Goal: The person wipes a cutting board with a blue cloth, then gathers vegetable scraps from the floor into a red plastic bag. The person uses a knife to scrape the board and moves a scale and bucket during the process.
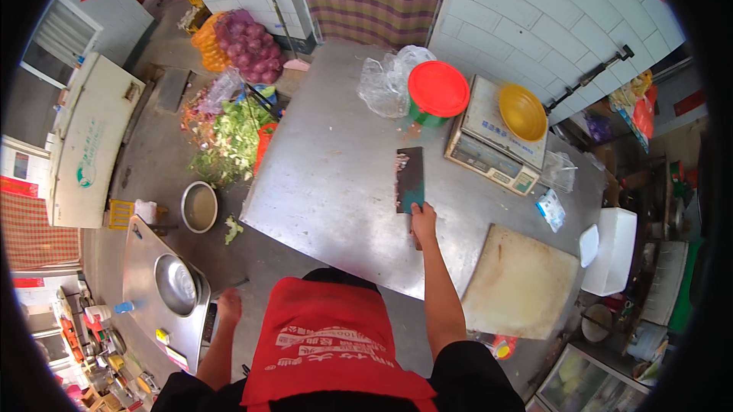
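My right hand (pixel 423 222) grips the handle of a broad cleaver (pixel 411 174). The blade lies over the steel worktable (pixel 338 171), and small pale, pinkish chopped bits cling along its left edge. To the right of that hand is a worn cutting board (pixel 524 283) with a bare, stained surface. My left hand (pixel 229 305) hangs low at my side, blurred, near the edge of a small side table (pixel 140 297). A steel bowl (pixel 174 284) stands on that side table. Whether the left fingers are closed is unclear.
Farther back on the worktable are clear plastic bags (pixel 389 82), a red-lidded tub (pixel 438 91) and a weighing scale (pixel 487 137) bearing a yellow bowl (pixel 522 112). A white foam box (pixel 610 251) stands at right. Vegetable trimmings (pixel 235 137) and a basin (pixel 199 207) occupy the floor at left.
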`<state>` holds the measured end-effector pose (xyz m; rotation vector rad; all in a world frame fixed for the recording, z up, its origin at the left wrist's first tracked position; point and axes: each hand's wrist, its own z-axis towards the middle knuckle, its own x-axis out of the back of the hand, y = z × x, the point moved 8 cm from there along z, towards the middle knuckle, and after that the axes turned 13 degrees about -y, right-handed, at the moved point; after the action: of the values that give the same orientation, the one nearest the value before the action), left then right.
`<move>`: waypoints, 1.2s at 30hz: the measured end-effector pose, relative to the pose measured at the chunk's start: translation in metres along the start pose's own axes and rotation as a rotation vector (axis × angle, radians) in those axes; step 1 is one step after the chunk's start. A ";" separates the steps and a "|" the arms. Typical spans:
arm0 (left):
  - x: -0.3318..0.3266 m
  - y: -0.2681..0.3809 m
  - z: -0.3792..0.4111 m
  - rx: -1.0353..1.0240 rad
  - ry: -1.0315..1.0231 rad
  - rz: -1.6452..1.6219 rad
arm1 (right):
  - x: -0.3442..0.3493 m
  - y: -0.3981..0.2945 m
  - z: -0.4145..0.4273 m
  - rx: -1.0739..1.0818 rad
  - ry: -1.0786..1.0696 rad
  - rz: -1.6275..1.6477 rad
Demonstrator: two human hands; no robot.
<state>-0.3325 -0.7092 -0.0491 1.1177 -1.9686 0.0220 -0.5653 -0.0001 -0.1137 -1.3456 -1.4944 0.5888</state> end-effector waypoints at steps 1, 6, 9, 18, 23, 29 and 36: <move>-0.001 0.023 -0.004 -0.091 0.005 0.048 | -0.013 -0.015 0.007 0.120 0.027 -0.139; 0.001 0.128 -0.020 -0.326 0.054 0.251 | -0.038 -0.048 -0.013 0.267 0.000 -0.078; 0.014 0.128 0.006 -0.275 -0.012 0.139 | -0.005 0.020 -0.082 -0.087 -0.014 0.371; 0.045 0.056 0.118 -0.272 -0.109 0.074 | -0.039 0.052 -0.197 -0.304 0.406 0.734; 0.110 -0.004 0.189 -0.493 -0.018 -0.074 | -0.182 -0.039 -0.057 -0.241 0.145 0.512; 0.201 -0.032 0.192 -0.273 0.209 -0.237 | -0.366 -0.144 0.076 -0.096 0.127 -0.027; 0.212 -0.189 0.218 0.048 0.180 -0.066 | -0.452 -0.294 0.074 -0.092 -0.112 -0.056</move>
<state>-0.3928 -1.0563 -0.1143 1.1699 -1.7792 0.1314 -0.8150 -0.4793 -0.0467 -1.3553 -1.6623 0.5738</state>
